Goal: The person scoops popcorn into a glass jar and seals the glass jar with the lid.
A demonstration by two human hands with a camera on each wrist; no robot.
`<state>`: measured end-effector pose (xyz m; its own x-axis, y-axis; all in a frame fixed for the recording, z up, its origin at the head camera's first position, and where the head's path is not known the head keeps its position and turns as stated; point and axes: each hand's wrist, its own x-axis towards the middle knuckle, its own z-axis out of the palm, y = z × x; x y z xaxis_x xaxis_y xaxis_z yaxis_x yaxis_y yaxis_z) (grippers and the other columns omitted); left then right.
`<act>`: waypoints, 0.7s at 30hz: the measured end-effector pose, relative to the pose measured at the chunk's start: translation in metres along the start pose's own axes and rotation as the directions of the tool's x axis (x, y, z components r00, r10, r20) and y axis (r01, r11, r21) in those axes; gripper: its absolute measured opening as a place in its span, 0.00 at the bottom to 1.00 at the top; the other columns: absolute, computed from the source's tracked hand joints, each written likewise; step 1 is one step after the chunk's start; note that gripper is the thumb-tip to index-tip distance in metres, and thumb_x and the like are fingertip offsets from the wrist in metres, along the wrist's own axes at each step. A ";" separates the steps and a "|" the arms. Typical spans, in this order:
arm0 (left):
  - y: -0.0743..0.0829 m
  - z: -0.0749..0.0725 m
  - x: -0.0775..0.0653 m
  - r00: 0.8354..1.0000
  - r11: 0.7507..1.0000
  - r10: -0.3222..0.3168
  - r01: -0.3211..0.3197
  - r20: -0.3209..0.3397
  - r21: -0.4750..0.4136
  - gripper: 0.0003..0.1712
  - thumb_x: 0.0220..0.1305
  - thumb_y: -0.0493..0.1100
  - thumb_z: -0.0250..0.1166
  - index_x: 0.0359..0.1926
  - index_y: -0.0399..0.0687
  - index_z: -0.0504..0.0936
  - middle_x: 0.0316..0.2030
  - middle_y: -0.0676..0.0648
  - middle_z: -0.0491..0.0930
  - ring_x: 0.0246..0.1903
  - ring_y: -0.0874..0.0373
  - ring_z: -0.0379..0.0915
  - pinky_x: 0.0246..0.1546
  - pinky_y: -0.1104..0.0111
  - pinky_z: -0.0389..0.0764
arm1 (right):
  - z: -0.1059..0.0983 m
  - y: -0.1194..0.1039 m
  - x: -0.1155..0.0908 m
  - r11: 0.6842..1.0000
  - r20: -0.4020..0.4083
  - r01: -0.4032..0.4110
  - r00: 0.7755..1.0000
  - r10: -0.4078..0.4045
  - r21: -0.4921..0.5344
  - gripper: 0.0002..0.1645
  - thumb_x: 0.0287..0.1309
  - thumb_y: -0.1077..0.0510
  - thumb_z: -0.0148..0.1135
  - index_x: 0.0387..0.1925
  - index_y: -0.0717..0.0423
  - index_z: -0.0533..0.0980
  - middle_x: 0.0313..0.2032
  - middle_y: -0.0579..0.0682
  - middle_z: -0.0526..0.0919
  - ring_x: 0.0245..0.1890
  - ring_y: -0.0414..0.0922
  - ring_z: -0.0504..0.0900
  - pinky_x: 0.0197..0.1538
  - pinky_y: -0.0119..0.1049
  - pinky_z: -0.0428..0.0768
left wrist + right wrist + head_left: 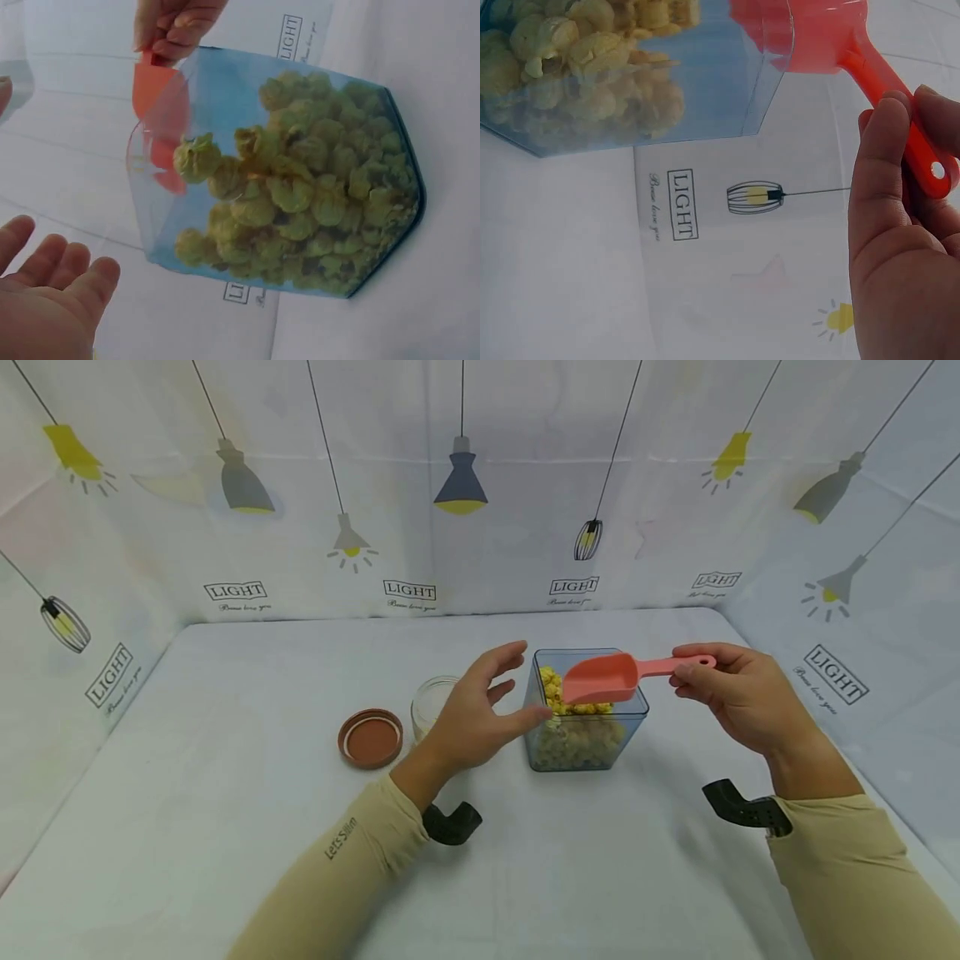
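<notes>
Pinched between my right thumb and fingers, the handle of a coral-red scoop (603, 678) feels slim and straight, with a small round hole at its end. My right hand (738, 697) grips it near that end. The scoop looks smooth and glossy, plastic by its sheen, its deep rounded bowl hanging over the mouth of a clear, blue-tinted box (229, 82). I cannot tell how far the bowl dips below the rim.

The box is hard-walled and square-cornered, narrowing slightly toward its base. Popcorn (300, 184) is heaped inside: knobbly, puffed, yellow pieces with brownish flecks, pressing against the see-through walls.

My left hand (476, 714) is at the box's left side, close by but apart, fingers spread and softly bent around nothing.

Beyond my left wrist, a round clear jar (429, 702) is partly hidden by my forearm. Near it lies a reddish-brown disc of a lid (371, 739) with a pale inner ring, on lightly creased white cloth (225, 710).
</notes>
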<state>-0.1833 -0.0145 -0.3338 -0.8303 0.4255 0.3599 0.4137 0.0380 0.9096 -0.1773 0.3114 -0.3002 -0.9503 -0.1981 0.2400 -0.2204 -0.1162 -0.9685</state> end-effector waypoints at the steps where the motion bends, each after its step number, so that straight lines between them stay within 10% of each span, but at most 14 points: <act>1: -0.001 0.004 0.002 1.000 1.000 0.004 -0.004 0.000 -0.006 0.43 0.63 0.40 0.71 0.74 0.42 0.61 0.71 0.49 0.62 0.69 0.55 0.59 0.65 0.67 0.67 | 0.000 0.000 0.000 1.000 -0.003 -0.007 1.000 0.007 -0.003 0.18 0.67 0.76 0.52 0.45 0.60 0.85 0.37 0.51 0.83 0.35 0.42 0.85 0.44 0.30 0.84; 11: -0.020 0.030 0.015 0.996 0.995 -0.068 0.064 -0.057 -0.071 0.36 0.64 0.45 0.69 0.70 0.44 0.68 0.74 0.53 0.56 0.73 0.60 0.50 0.70 0.62 0.60 | -0.004 -0.002 0.004 0.973 -0.036 -0.051 0.998 0.044 -0.224 0.13 0.66 0.69 0.60 0.44 0.53 0.85 0.36 0.50 0.84 0.36 0.41 0.85 0.44 0.30 0.83; 21: -0.039 0.041 0.020 0.986 0.979 -0.121 0.099 -0.115 -0.177 0.34 0.67 0.43 0.66 0.72 0.44 0.67 0.76 0.51 0.54 0.74 0.59 0.47 0.72 0.59 0.55 | 0.002 -0.010 0.007 0.804 -0.067 -0.084 0.996 0.055 -0.589 0.20 0.68 0.61 0.63 0.55 0.71 0.76 0.37 0.44 0.83 0.35 0.39 0.85 0.44 0.25 0.82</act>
<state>-0.2006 0.0292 -0.3710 -0.9115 0.3114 0.2687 0.2563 -0.0809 0.9632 -0.1814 0.3087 -0.2891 -0.9736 -0.1388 0.1812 -0.2268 0.4967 -0.8378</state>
